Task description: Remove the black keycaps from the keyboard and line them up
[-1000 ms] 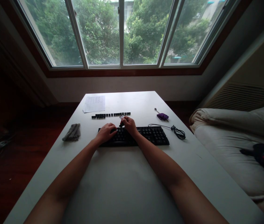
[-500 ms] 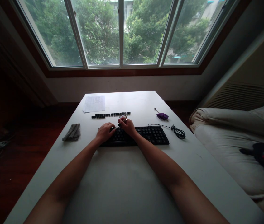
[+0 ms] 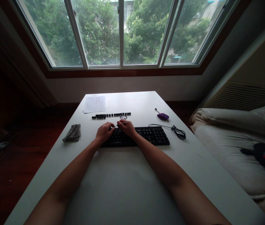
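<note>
A black keyboard [image 3: 151, 136] lies on the white table under both my hands. My right hand [image 3: 127, 128] is pinched above its upper left part, on what looks like a wire keycap puller [image 3: 123, 117] with a clear round end. Close beside it, my left hand [image 3: 104, 132] rests over the keyboard's left end, thumb and forefinger drawn together near a small dark piece that I cannot make out. Several loose black keycaps [image 3: 110, 115] stand in a row behind the keyboard. My fingers hide the keys being touched.
Left of the keyboard lies a grey cloth [image 3: 72, 133]. Printed paper [image 3: 94, 104] is at the far left of the table [image 3: 123, 175]. To the right are a purple object with a thin stick [image 3: 163, 116] and a coiled black cable [image 3: 179, 133]. A pale sofa [image 3: 226, 150] stands alongside.
My right hand has moved slightly left and down, towards my left hand. The left hand has shifted only a little; the things on the table stay put.
</note>
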`<state>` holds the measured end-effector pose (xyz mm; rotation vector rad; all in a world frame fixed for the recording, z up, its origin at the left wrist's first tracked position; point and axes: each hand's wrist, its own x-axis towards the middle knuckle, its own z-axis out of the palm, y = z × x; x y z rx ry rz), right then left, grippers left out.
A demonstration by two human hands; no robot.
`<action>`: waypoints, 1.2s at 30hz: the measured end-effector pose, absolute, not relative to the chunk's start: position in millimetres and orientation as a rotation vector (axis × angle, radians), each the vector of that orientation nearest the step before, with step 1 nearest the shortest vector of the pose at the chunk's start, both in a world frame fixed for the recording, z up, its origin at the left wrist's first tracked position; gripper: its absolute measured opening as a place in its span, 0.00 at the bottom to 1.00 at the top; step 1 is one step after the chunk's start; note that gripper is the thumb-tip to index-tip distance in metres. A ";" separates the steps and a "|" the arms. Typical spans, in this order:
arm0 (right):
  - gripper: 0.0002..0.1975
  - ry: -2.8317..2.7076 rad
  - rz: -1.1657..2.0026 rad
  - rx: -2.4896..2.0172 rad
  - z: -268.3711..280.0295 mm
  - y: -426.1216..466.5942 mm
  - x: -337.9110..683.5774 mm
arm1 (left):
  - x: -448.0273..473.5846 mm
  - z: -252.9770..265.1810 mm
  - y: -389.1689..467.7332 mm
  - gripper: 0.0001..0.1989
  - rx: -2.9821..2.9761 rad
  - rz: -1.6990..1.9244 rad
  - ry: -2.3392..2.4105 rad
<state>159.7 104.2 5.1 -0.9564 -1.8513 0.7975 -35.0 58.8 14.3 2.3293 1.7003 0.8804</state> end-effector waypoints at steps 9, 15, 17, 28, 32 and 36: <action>0.20 -1.768 0.907 -0.940 1.2 108.1 160.0 | -35.3 14.1 60.0 0.12 2.338 0.906 1.576; 0.20 -1.751 0.963 -0.890 -0.9 109.8 160.5 | -36.8 11.1 61.5 0.14 2.333 0.949 1.515; 0.20 -1.760 0.965 -0.880 -2.1 110.5 160.0 | -37.5 9.7 62.2 0.14 2.340 0.954 1.520; 0.20 -1.791 0.970 -0.865 -5.6 110.3 158.9 | -38.2 7.8 63.7 0.12 2.359 0.937 1.599; 0.20 -1.788 0.981 -0.850 -5.6 110.4 158.9 | -38.0 8.4 62.4 0.12 2.373 0.910 1.615; 0.20 -1.801 0.995 -0.832 -4.8 109.7 158.5 | -37.8 8.2 62.5 0.12 2.364 0.906 1.631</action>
